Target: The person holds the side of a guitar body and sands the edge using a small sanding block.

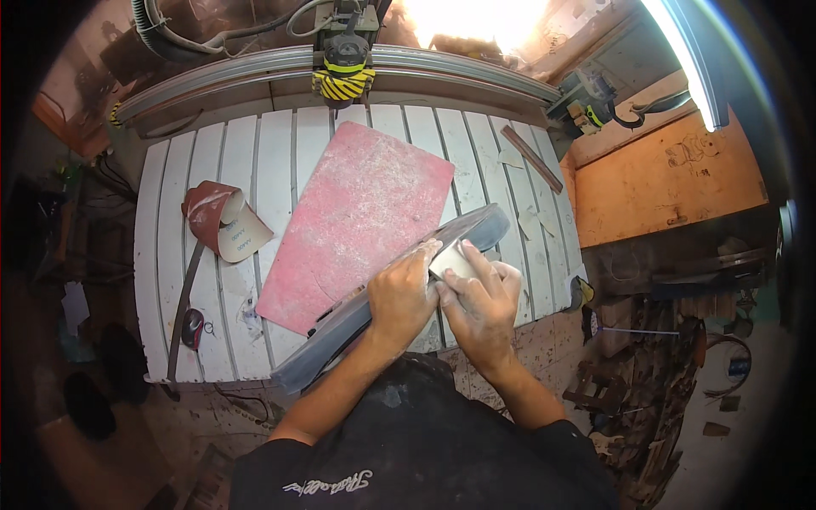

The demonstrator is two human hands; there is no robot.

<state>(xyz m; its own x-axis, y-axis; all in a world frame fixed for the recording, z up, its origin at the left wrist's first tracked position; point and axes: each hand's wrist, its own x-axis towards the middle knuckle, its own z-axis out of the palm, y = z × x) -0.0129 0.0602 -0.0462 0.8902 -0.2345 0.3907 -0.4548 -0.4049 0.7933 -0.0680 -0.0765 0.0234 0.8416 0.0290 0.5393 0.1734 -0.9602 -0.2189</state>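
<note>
A long dark-grey curved piece [340,334] lies slantwise across the front of the slatted table, its far right end over the slats and its near end at the left front edge. My left hand [401,293] is closed around the middle of it. My right hand [484,306] pinches a folded piece of sandpaper [453,258], pale backing outward, against the grey piece. Both hands look dusty, and their fingertips nearly meet. Under and beyond the piece lies a dusty pink board [361,208]. The sandpaper's face against the piece is hidden.
The white slatted table [255,170] holds a curled sandpaper roll [217,217], a dark-and-red mouse-shaped object [194,329], a brown strip [533,159] and several paper scraps [531,224]. A machine head [344,72] hangs on a rail [442,64] along the far edge.
</note>
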